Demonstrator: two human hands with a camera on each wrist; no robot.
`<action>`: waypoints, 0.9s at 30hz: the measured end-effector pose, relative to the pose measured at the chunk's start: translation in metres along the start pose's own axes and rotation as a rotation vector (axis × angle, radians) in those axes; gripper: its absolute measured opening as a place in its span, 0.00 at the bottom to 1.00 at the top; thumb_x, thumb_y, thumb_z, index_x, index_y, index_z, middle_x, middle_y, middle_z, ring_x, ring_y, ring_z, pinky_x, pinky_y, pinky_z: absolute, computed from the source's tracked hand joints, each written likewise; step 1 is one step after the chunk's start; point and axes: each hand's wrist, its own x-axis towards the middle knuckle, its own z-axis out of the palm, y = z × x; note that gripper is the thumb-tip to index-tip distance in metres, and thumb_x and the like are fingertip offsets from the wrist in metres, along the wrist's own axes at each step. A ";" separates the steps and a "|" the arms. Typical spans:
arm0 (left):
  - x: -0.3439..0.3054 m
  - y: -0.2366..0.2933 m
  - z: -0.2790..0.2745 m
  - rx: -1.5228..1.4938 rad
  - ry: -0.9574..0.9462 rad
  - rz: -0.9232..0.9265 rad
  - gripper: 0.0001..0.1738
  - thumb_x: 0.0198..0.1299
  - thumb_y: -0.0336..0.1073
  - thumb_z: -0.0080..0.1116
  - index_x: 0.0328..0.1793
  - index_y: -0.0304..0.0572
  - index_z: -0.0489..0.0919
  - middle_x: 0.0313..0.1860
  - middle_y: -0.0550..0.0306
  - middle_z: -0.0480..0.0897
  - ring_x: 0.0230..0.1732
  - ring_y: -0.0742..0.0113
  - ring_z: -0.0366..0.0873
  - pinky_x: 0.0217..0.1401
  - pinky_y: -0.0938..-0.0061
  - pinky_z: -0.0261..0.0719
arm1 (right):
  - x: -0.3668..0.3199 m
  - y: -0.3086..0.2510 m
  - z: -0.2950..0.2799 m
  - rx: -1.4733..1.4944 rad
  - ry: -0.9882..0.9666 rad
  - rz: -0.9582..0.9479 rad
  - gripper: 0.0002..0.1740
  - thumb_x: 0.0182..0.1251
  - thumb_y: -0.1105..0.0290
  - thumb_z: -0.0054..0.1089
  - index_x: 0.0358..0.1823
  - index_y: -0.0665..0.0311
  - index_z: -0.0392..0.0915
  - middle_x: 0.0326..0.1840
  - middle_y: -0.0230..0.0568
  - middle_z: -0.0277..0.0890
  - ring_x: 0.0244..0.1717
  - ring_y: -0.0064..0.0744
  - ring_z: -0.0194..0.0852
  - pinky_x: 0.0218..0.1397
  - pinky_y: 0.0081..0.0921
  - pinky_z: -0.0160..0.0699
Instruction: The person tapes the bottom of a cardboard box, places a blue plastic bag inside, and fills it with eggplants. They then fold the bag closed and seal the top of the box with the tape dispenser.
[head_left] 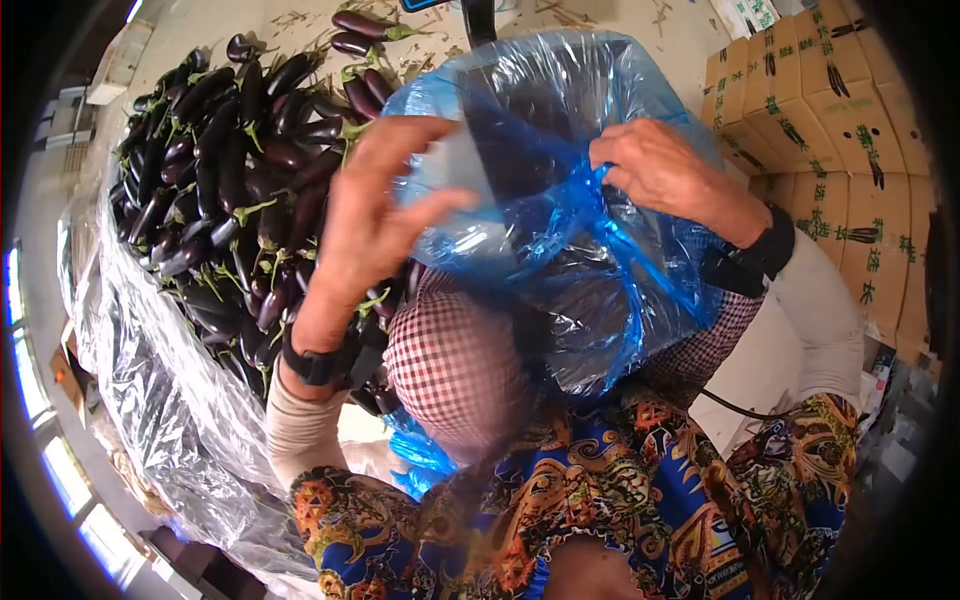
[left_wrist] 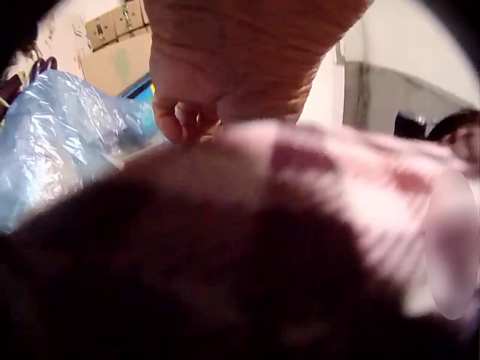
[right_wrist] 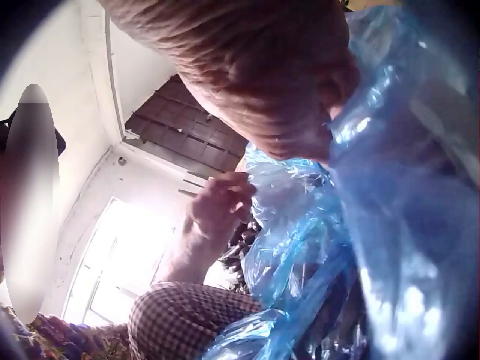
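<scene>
A translucent blue plastic bag (head_left: 620,80) bulges in front of the person, its neck gathered into a bright blue twist. At that twist my right hand (head_left: 660,170) pinches the plastic between thumb and curled fingers. My left hand (head_left: 375,205) hovers over the bag's left side, thumb and fingers spread apart with nothing between them. The right wrist view has the gathered plastic (right_wrist: 300,255) hanging below the right hand (right_wrist: 262,82). A checked cloth over a knee (head_left: 455,360) blocks much of the left wrist view. Dark shapes show through the bag.
A large heap of eggplants (head_left: 225,170) lies on clear plastic sheeting (head_left: 170,400) to the left. Printed cardboard boxes (head_left: 830,100) are stacked at right. Behind the bag rises a dark post (head_left: 479,22). Blue plastic (head_left: 420,460) lies beside the knee.
</scene>
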 end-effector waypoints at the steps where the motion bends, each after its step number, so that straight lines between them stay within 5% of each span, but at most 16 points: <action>1: 0.006 -0.002 0.015 0.010 -0.064 0.084 0.31 0.51 0.45 0.73 0.58 0.37 0.78 0.47 0.47 0.80 0.48 0.54 0.79 0.48 0.67 0.78 | -0.003 -0.004 -0.005 0.040 0.104 -0.010 0.05 0.56 0.74 0.60 0.32 0.68 0.77 0.32 0.50 0.78 0.38 0.55 0.78 0.40 0.44 0.75; 2: 0.009 -0.008 0.029 0.019 -0.128 0.170 0.33 0.48 0.47 0.75 0.58 0.39 0.78 0.47 0.45 0.80 0.48 0.48 0.79 0.48 0.65 0.79 | -0.004 -0.007 -0.009 0.079 0.208 -0.019 0.04 0.56 0.74 0.59 0.32 0.68 0.77 0.31 0.49 0.78 0.38 0.54 0.78 0.40 0.43 0.75; 3: 0.012 -0.008 0.034 0.086 -0.240 0.135 0.23 0.53 0.34 0.70 0.56 0.40 0.79 0.42 0.47 0.80 0.42 0.52 0.79 0.44 0.63 0.78 | -0.005 -0.010 -0.013 0.074 0.209 -0.016 0.04 0.56 0.74 0.59 0.32 0.68 0.77 0.31 0.49 0.78 0.38 0.54 0.78 0.40 0.43 0.75; 4: 0.012 -0.016 0.039 0.083 -0.239 0.140 0.23 0.53 0.34 0.70 0.56 0.40 0.79 0.42 0.47 0.80 0.42 0.52 0.79 0.44 0.63 0.78 | -0.006 -0.012 -0.018 0.134 0.231 -0.041 0.05 0.57 0.74 0.59 0.33 0.67 0.77 0.32 0.49 0.77 0.38 0.54 0.78 0.40 0.43 0.76; 7: 0.009 -0.029 0.046 0.111 -0.426 0.178 0.07 0.56 0.26 0.62 0.41 0.38 0.79 0.31 0.48 0.80 0.35 0.47 0.80 0.39 0.62 0.77 | -0.014 -0.005 -0.022 0.191 0.312 -0.033 0.05 0.58 0.73 0.58 0.35 0.66 0.77 0.32 0.48 0.77 0.37 0.53 0.77 0.40 0.42 0.76; 12: -0.022 -0.041 -0.001 0.061 -0.468 -0.072 0.04 0.55 0.25 0.61 0.37 0.33 0.79 0.31 0.46 0.80 0.32 0.46 0.79 0.36 0.63 0.75 | -0.058 0.057 -0.031 -0.159 0.418 0.189 0.07 0.60 0.73 0.56 0.40 0.63 0.77 0.34 0.47 0.77 0.37 0.52 0.78 0.40 0.41 0.76; 14: -0.043 -0.050 -0.013 0.157 -0.476 -0.054 0.05 0.55 0.25 0.62 0.38 0.31 0.79 0.29 0.49 0.79 0.29 0.55 0.77 0.34 0.67 0.73 | -0.072 0.101 -0.023 -0.296 0.428 0.368 0.09 0.60 0.75 0.56 0.42 0.62 0.78 0.36 0.47 0.78 0.38 0.53 0.78 0.41 0.43 0.77; 16: -0.053 -0.042 -0.022 -0.091 -0.457 -0.403 0.06 0.55 0.26 0.62 0.37 0.30 0.79 0.27 0.52 0.78 0.26 0.65 0.75 0.32 0.72 0.71 | -0.080 0.133 -0.022 -0.331 0.472 0.351 0.09 0.60 0.76 0.56 0.43 0.62 0.78 0.37 0.48 0.78 0.38 0.54 0.78 0.41 0.44 0.77; 17: -0.053 -0.040 -0.026 -0.064 -0.480 -0.443 0.05 0.54 0.26 0.61 0.37 0.33 0.80 0.27 0.49 0.78 0.27 0.59 0.76 0.34 0.70 0.74 | -0.083 0.143 -0.020 -0.367 0.508 0.340 0.10 0.61 0.76 0.55 0.44 0.62 0.78 0.38 0.49 0.77 0.38 0.54 0.78 0.42 0.45 0.78; 21: -0.059 -0.055 -0.034 0.049 -0.538 -0.317 0.04 0.55 0.25 0.60 0.37 0.34 0.80 0.27 0.50 0.78 0.27 0.67 0.77 0.34 0.71 0.74 | -0.069 0.124 -0.039 -0.269 0.464 0.587 0.07 0.60 0.78 0.58 0.41 0.67 0.76 0.37 0.50 0.77 0.36 0.53 0.76 0.41 0.42 0.75; 24: -0.072 -0.058 -0.035 0.129 -0.610 -0.328 0.04 0.56 0.24 0.59 0.37 0.33 0.80 0.26 0.51 0.78 0.27 0.72 0.76 0.33 0.72 0.74 | -0.067 0.136 -0.038 -0.370 0.383 0.435 0.09 0.61 0.79 0.58 0.44 0.66 0.75 0.41 0.48 0.78 0.39 0.52 0.76 0.46 0.41 0.76; 27: -0.072 -0.046 -0.038 -0.073 -0.448 -0.523 0.04 0.57 0.25 0.61 0.38 0.32 0.81 0.27 0.56 0.81 0.28 0.74 0.75 0.34 0.75 0.73 | -0.063 0.093 -0.046 -0.433 0.292 0.313 0.12 0.62 0.77 0.57 0.47 0.64 0.75 0.50 0.45 0.76 0.44 0.51 0.76 0.49 0.39 0.76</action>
